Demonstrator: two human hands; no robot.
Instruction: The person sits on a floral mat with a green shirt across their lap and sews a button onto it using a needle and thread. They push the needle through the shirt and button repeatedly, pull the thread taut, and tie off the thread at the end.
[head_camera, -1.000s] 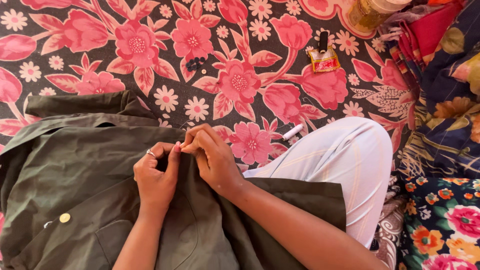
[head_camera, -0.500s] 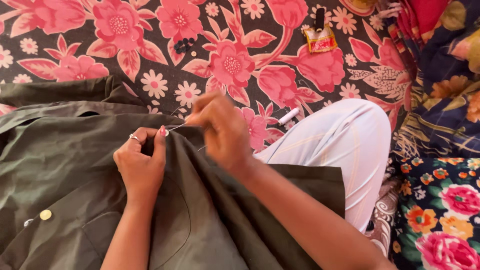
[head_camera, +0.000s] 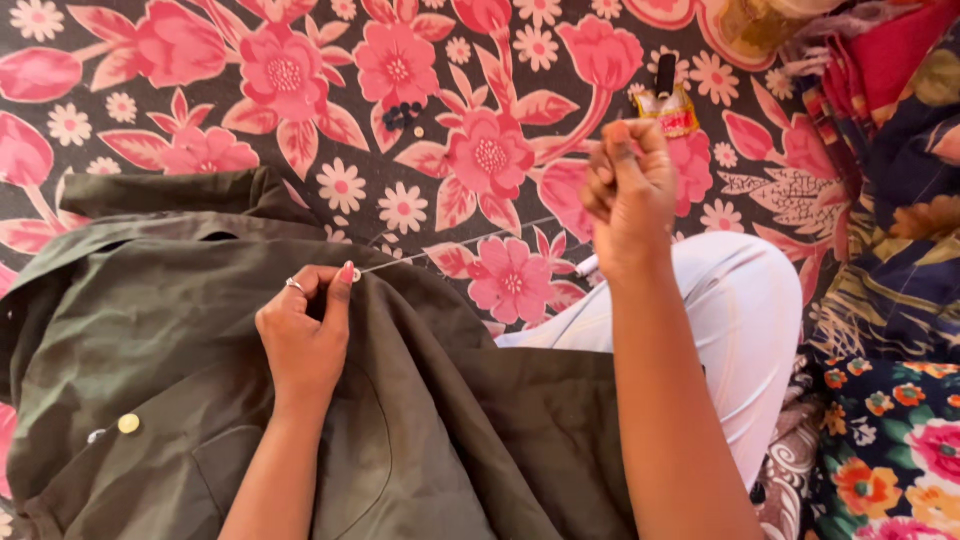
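A dark olive garment (head_camera: 150, 340) lies across my lap and the floor. My left hand (head_camera: 305, 335), with a ring on one finger, pinches the garment's folded edge. My right hand (head_camera: 630, 190) is raised up and to the right, fingers closed on a needle too small to see clearly. A pale thread (head_camera: 470, 240) runs taut from the pinched edge to that hand. A light button (head_camera: 128, 423) sits on the garment at the lower left.
Pink floral cloth (head_camera: 480, 150) covers the floor. Small dark buttons (head_camera: 400, 115) lie on it, with a red-and-yellow packet (head_camera: 672, 110) and a white thread spool (head_camera: 588, 265). My knee in white trousers (head_camera: 740, 310) is at right, beside folded colourful fabrics (head_camera: 890, 150).
My right hand has pulled away from the left, up and to the right, drawing the thread out long and taut. My left hand keeps its pinch on the garment's edge.
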